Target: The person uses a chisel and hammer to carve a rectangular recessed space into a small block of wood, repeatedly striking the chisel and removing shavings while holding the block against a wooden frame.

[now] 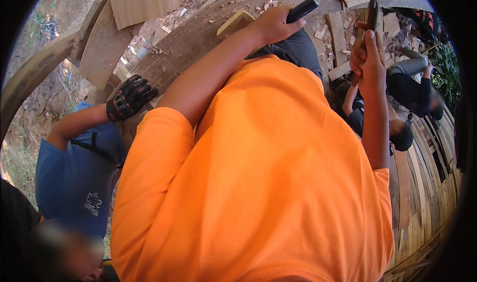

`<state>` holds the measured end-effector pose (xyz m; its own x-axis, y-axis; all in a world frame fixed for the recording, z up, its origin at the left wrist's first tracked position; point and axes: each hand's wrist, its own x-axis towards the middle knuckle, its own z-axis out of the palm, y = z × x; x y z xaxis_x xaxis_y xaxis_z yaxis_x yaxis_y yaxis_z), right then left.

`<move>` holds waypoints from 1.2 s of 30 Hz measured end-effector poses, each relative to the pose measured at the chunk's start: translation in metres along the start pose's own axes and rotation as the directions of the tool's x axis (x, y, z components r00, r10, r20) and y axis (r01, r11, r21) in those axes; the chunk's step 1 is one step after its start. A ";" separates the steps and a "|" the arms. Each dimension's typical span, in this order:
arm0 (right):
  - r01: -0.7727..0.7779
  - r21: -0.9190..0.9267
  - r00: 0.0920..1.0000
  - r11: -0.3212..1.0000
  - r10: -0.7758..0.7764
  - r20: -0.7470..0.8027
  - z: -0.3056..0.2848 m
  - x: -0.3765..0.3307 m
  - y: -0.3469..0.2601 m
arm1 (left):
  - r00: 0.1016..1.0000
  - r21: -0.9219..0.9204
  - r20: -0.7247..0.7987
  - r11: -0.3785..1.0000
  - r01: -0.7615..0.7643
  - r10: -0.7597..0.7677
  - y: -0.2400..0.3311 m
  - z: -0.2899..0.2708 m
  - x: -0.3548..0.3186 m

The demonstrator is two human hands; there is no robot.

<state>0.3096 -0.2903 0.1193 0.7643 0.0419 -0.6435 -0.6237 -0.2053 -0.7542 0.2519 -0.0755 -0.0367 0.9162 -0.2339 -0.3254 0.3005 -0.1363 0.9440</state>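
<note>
My left hand (276, 26) is closed around a black, rounded cylindrical thing (303, 10), perhaps a handle; its other end is hidden, so I cannot tell its kind. It is held over the wooden planking, near my dark trousers (296, 50). On the right, my right hand (368, 61) is raised and wrapped round the handle of a hammer (372, 15). The hammer stands upright in the picture, its metal head at the top edge. The two hands are well apart.
A co-worker in a blue shirt (82, 168) is at the left, with a black-gloved hand (131, 98) near the planking (174, 46). Other people (417, 86) are at the right beside stacked boards (417, 182). Wood chips and a loose board (144, 4) lie around.
</note>
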 end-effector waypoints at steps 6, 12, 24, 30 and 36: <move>-0.046 -0.168 0.988 0.985 0.070 0.141 -0.010 -0.008 0.012 | 0.998 0.028 -0.029 0.998 -0.054 0.054 -0.009 0.005 0.005; -0.015 0.023 0.992 1.000 0.012 0.123 0.000 0.002 0.007 | 0.996 0.039 -0.092 0.999 -0.015 0.019 -0.013 -0.006 0.006; 0.024 -0.252 0.970 0.968 0.038 0.241 0.045 0.009 0.058 | 0.729 -0.786 -0.562 0.528 -0.323 -0.391 -0.029 -0.086 -0.008; 0.372 -0.401 0.902 0.837 -0.224 0.369 0.101 0.068 0.134 | 0.686 -0.613 -0.653 0.757 -0.228 -0.322 -0.032 -0.084 -0.023; 0.431 -0.471 0.877 0.770 -0.232 0.421 0.109 0.090 0.163 | 0.781 -0.494 -0.590 0.857 -0.148 -0.206 -0.036 -0.096 -0.049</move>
<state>0.2592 -0.2134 -0.0755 0.7461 0.4964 -0.4439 -0.0738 -0.6008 -0.7960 0.2213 0.0332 -0.0495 0.8099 0.4137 -0.4158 0.2533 0.3928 0.8841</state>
